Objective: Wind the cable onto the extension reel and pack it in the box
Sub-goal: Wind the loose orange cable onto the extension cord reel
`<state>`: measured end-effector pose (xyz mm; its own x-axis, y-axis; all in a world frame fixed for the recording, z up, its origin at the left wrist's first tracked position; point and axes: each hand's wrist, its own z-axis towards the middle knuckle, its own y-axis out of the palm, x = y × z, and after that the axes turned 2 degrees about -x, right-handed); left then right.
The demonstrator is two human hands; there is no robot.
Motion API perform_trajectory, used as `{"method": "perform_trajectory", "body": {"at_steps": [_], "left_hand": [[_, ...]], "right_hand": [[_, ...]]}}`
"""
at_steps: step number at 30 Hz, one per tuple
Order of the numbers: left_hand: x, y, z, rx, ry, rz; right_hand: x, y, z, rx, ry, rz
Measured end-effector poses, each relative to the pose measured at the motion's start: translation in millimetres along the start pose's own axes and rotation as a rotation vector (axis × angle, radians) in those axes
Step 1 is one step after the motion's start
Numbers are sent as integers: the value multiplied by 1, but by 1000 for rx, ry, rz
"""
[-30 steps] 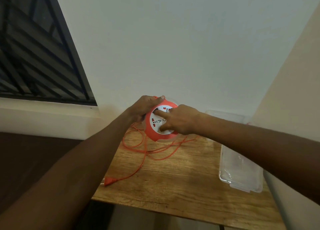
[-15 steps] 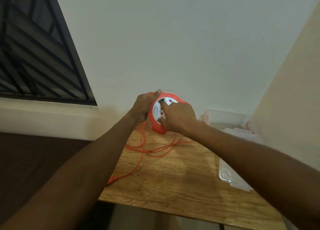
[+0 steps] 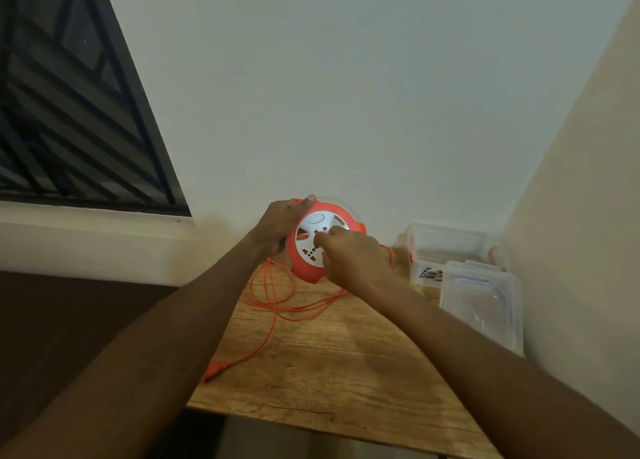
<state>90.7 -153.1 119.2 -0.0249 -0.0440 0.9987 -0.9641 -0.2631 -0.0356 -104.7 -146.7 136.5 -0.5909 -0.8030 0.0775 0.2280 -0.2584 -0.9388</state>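
Extension reel (image 3: 313,242) is held raised above the far edge of the wooden table (image 3: 332,365), tilted so that its white socket face is turned toward the camera and its spindle axis points roughly at the viewer. The orange rim is gripped by the left hand (image 3: 280,223), thumb curled over the top. The right hand (image 3: 349,258) is set against the socket face with fingers curled, apparently pinching a winding knob; the contact itself is hidden. Loose cable (image 3: 277,299) is spread in loops on the table, with the plug (image 3: 212,372) at the near left edge. Snagging or knotting is judged possible if the overlapping loops are drawn in together. The clear box (image 3: 446,251) stands at the right, beside its lid (image 3: 485,303).
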Motion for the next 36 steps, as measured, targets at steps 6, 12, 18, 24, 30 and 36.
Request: {"method": "perform_trajectory", "body": {"at_steps": [6,12,18,24,30,36], "left_hand": [[3,-5,-4,-116,-2,15],[4,-7,-4,-186,-38,48],[9,-6,-3,-193,-58,65],[11,0,-1,-161,-67,60],[14,-7,-3,-130,-74,31],[16,-11,-5,-94,-82,1]], "right_hand": [[29,-20,12,-205,-465,-240],[30,-49,28,-312,-713,-433],[22,-61,34,-350,-786,-586],[2,-70,35,-376,-743,-693],[-5,-64,28,-325,-607,-587],[1,-59,25,-302,-678,-553]]}}
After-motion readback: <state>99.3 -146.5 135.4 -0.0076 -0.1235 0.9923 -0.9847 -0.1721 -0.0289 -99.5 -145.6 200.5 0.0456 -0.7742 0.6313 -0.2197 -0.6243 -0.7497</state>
